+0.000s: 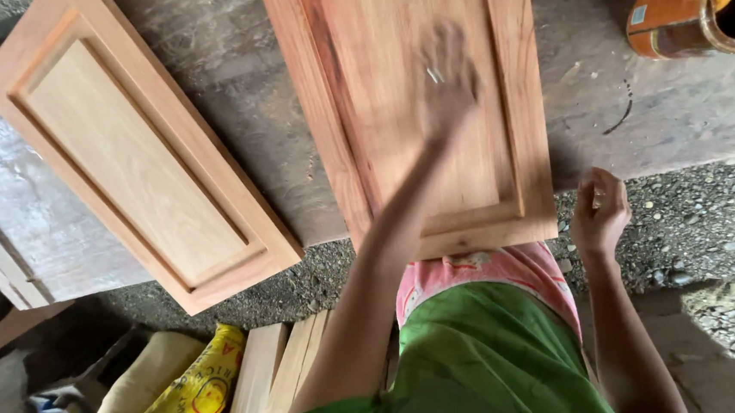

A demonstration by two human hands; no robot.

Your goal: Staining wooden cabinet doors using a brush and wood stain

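The left hand (447, 81) lies blurred and spread flat on the reddish raised-panel cabinet door (410, 97), seemingly holding something small and pale. The right hand (598, 212) hangs loosely curled off the workbench's (693, 109) near edge; whether it grips anything I cannot tell. The door overhangs that edge toward the person. A paler panel door (135, 143) lies apart, toward the left end.

smooth reddish wood panel (409, 106), rough matt workbench (244, 120)
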